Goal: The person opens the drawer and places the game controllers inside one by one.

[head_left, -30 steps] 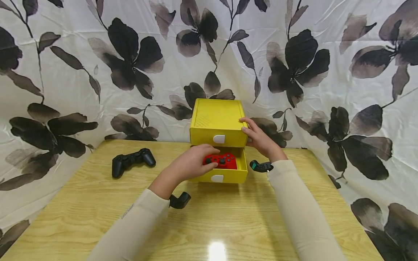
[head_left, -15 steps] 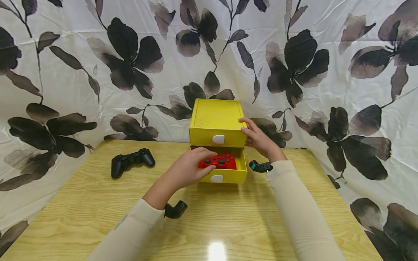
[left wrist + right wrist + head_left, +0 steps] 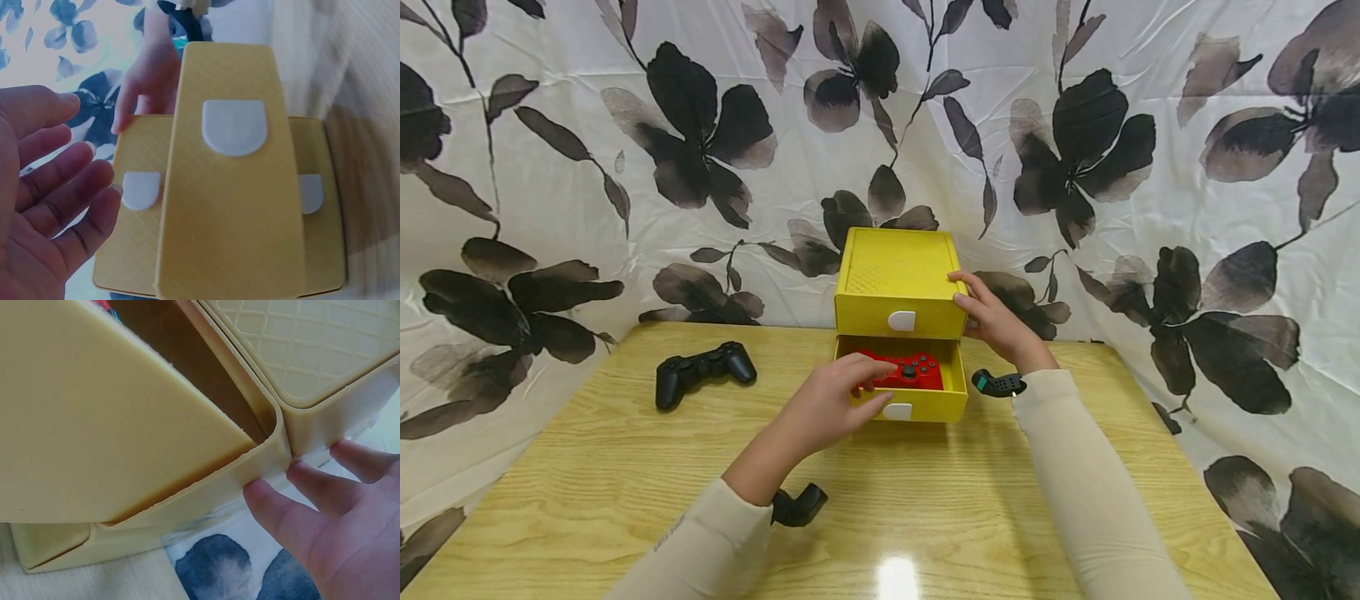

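A yellow two-drawer box (image 3: 898, 283) stands at the back of the wooden table (image 3: 625, 467). Its lower drawer (image 3: 928, 406) is pulled out, and a red game controller (image 3: 916, 371) lies inside. My left hand (image 3: 838, 400) hovers over the drawer's front left corner with relaxed fingers and holds nothing. In the left wrist view the left hand (image 3: 56, 206) is spread beside the drawer front (image 3: 231, 212) with its white handle (image 3: 234, 127). My right hand (image 3: 988, 315) rests against the box's upper right side. Its straight fingers (image 3: 281, 509) touch the box corner (image 3: 269, 453).
A black game controller (image 3: 700, 372) lies on the table to the left of the box. A flowered cloth (image 3: 587, 167) hangs close behind and on both sides. The upper drawer (image 3: 901, 321) is closed. Wrist cameras (image 3: 801, 504) sit on both forearms.
My left hand has let go of the red controller and drawn back out of the drawer toward its front edge. The controller stays in the drawer. The right hand has not moved.
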Demonstrator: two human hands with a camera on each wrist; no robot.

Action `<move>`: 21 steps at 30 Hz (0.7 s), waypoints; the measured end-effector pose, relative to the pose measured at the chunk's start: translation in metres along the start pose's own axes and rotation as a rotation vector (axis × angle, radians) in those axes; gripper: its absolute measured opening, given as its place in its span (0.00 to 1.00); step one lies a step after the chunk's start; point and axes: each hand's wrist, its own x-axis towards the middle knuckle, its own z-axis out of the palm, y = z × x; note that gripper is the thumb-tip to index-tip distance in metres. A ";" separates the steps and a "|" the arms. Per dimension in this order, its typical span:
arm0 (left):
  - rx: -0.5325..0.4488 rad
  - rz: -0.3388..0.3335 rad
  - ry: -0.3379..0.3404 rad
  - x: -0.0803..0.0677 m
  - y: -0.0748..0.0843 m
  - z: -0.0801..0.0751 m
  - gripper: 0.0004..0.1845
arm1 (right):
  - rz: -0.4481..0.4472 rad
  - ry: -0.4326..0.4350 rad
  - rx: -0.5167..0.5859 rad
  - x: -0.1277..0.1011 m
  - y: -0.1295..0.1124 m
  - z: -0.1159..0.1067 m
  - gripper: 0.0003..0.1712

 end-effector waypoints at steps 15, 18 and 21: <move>-0.053 -0.082 -0.026 -0.018 -0.008 0.018 0.13 | 0.004 0.006 -0.001 0.001 -0.002 -0.002 0.30; -0.088 -0.107 -0.032 -0.022 -0.008 0.021 0.12 | 0.006 0.006 -0.002 0.001 -0.002 -0.001 0.30; -0.103 -0.123 -0.033 -0.026 -0.009 0.024 0.11 | 0.003 0.002 0.006 0.000 -0.001 0.000 0.30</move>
